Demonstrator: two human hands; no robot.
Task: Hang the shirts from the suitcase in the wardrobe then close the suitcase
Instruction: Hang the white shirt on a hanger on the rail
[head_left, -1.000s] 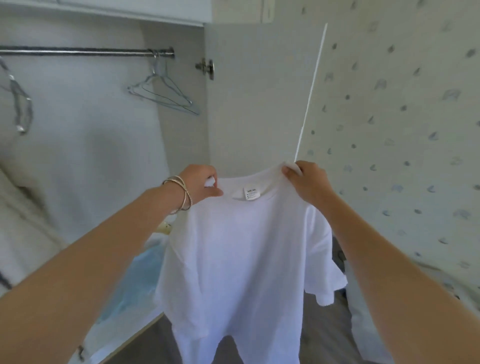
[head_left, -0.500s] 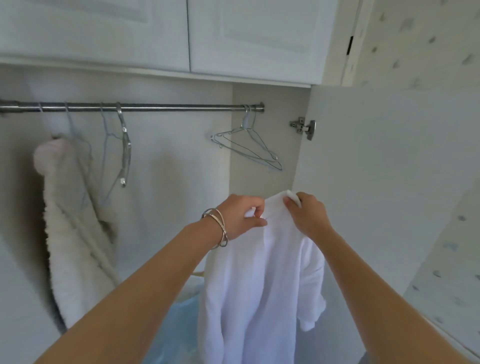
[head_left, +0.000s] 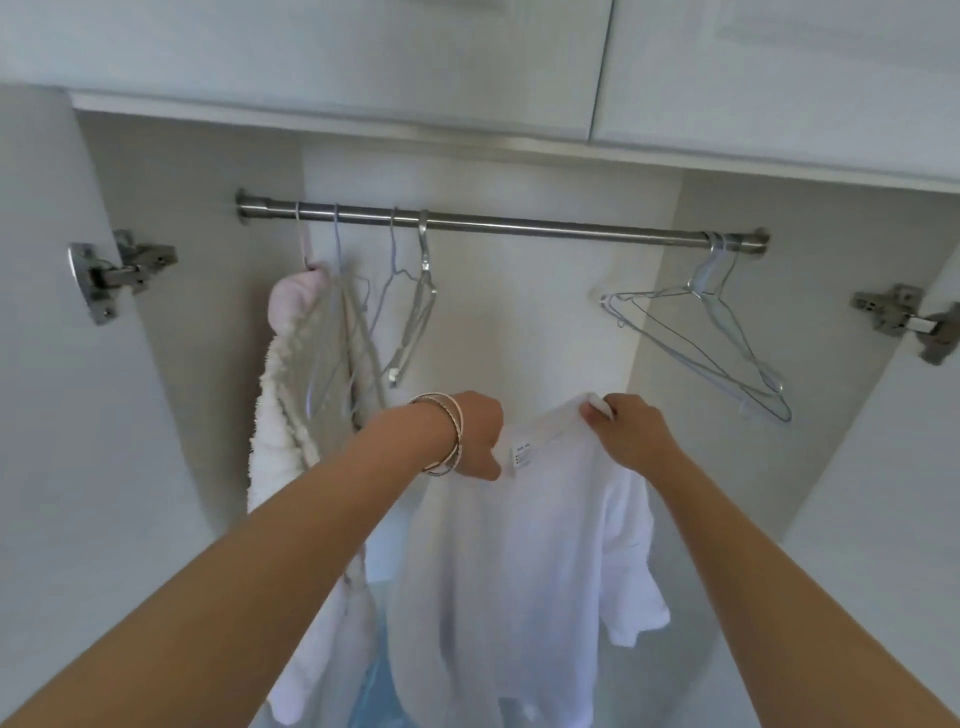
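White shirt (head_left: 524, 561): held up by the neckline in front of the open wardrobe (head_left: 519, 322), below the rail (head_left: 519, 225); body hangs straight down, a short sleeve droops on the right side; small label shows just inside the collar.
Left hand (head_left: 475, 434): fingers curled round the collar's left side, thumb pressed against the fabric next to the label; grip tight, no gap visible; thin bangles (head_left: 444, 434) on the wrist.
Right hand (head_left: 626, 434): pinches the collar's right shoulder edge between thumb and fingertips; a fold of white cloth pokes out above the knuckles; grip narrow, closed on fabric.
Both arms: stretched forward, hands apart at about the same height.
Rail: metal, horizontal, well above the hands.
Empty wire hangers (head_left: 727, 338): on the rail's right end, tilted, above and right of the right hand, not touched.
Fluffy pale robe (head_left: 301, 395): hangs at the rail's left end, more wire hangers (head_left: 410, 312) beside it.
Suitcase: not visible.
Door hinges (head_left: 117, 273): on both open doors.
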